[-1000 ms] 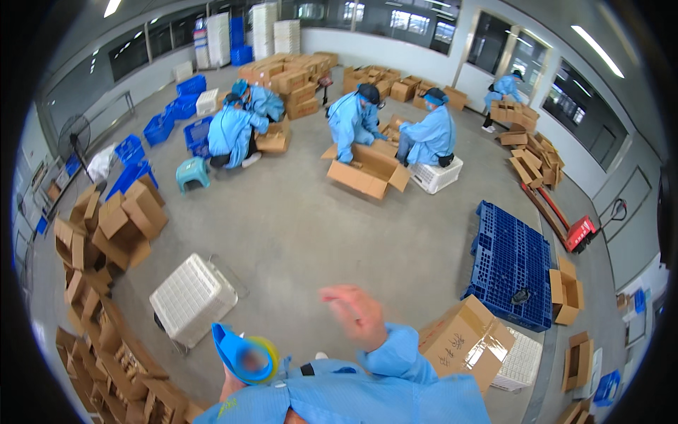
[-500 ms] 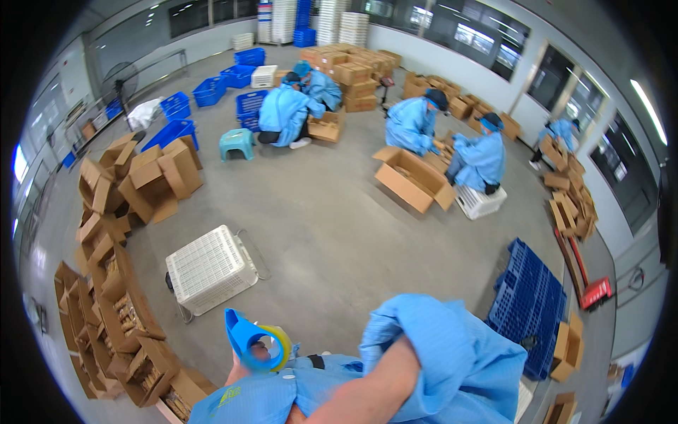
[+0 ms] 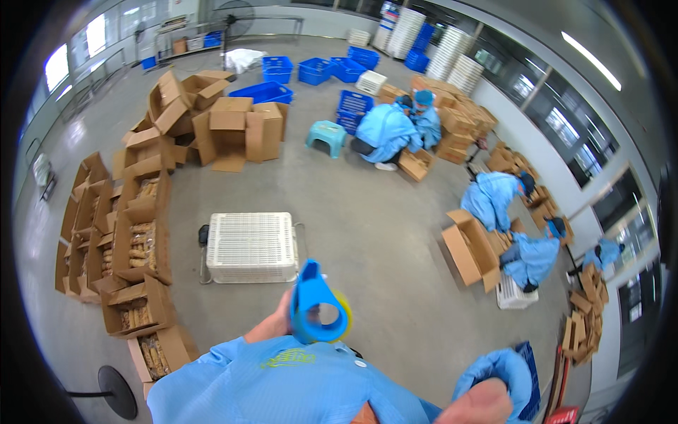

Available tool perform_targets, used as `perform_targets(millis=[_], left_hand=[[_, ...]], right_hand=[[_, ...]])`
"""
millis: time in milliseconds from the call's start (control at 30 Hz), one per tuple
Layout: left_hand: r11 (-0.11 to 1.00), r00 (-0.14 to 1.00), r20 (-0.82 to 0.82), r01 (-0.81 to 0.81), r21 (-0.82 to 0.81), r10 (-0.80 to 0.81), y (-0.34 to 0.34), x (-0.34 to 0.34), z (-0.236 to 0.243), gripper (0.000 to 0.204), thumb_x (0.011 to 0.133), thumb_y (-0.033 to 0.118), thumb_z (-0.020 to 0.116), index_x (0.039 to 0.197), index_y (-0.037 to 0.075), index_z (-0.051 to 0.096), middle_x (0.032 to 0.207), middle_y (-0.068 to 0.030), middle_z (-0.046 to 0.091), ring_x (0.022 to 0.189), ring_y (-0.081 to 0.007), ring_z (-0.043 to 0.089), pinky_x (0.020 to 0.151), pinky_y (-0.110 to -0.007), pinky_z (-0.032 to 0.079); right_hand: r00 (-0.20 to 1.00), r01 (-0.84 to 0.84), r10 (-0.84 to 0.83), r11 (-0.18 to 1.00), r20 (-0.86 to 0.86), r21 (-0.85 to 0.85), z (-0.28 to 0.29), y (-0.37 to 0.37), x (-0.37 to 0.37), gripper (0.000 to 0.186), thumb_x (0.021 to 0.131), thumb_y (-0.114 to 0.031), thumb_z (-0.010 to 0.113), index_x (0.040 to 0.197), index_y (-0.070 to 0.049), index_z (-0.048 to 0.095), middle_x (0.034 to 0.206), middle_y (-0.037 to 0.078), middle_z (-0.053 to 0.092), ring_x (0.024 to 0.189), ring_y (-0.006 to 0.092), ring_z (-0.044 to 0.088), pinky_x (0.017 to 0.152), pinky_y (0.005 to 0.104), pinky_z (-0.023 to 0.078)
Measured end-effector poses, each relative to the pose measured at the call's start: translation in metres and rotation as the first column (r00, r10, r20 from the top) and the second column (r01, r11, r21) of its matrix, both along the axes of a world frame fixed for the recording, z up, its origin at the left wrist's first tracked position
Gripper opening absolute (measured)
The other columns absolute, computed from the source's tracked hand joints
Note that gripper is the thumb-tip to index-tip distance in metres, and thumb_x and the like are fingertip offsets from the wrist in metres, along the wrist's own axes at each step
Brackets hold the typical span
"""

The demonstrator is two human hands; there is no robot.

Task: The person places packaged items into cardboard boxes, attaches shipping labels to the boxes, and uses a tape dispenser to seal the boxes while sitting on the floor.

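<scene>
My left hand point(image 3: 275, 318) grips a blue tape dispenser point(image 3: 306, 297) with a roll of yellow-rimmed tape point(image 3: 342, 311), held upright at the front of my blue smock. My right hand point(image 3: 473, 410) is low at the right, blurred and partly out of frame beside a bunched blue sleeve point(image 3: 494, 374); its fingers cannot be made out. A white slatted crate point(image 3: 248, 247), upside down, sits on the floor just beyond the dispenser. To my left stands a row of open cartons point(image 3: 141, 240) holding packed tan items.
Open empty cartons point(image 3: 229, 131), blue crates point(image 3: 275, 71) and a turquoise stool point(image 3: 325, 139) stand ahead. Co-workers in blue crouch point(image 3: 385, 131) or sit point(image 3: 530, 254) among boxes. A black round stand point(image 3: 113, 392) is at lower left, a blue pallet point(image 3: 526, 364) at lower right.
The view has swung left toward the carton row. My right hand has dropped low to the right, its sleeve bunched up. My left hand still holds the dispenser, now higher in view.
</scene>
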State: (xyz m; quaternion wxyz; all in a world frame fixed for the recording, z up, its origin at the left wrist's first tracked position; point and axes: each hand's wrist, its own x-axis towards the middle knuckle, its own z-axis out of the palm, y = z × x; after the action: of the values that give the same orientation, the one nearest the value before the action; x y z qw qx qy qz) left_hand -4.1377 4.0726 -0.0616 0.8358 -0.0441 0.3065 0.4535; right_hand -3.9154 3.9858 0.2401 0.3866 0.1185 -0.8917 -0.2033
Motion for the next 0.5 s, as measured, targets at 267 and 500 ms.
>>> perform_targets(millis=[267,500], left_hand=[[0.855,0.913,-0.407,0.233,0.462,-0.029,0.079,-0.029,0.046,0.040,0.092,0.028,0.044,0.119,-0.002,0.051,0.109,-0.0107,0.059,0.096,-0.0180,0.058,0.086,-0.031,0.047],[0.816,0.716,-0.693,0.351,0.458,0.081,0.133,0.015,0.052,0.047,0.091,0.033,0.048,0.120,-0.004,0.051,0.113,-0.0123,0.059,0.101,-0.0168,0.054,0.089,-0.030,0.042]], right_hand=[[0.671,-0.050,-0.708,-0.336,0.218,-0.940,-0.176,0.096,0.033,0.021,0.091,-0.007,0.046,0.105,0.003,0.059,0.085,0.012,0.064,0.075,0.0173,0.062,0.069,0.0280,0.050],[0.804,-0.263,-0.579,-0.549,0.134,-0.793,-0.222,0.158,0.016,0.021,0.090,-0.008,0.051,0.107,0.004,0.057,0.091,0.012,0.062,0.078,0.0167,0.061,0.072,0.0285,0.050]])
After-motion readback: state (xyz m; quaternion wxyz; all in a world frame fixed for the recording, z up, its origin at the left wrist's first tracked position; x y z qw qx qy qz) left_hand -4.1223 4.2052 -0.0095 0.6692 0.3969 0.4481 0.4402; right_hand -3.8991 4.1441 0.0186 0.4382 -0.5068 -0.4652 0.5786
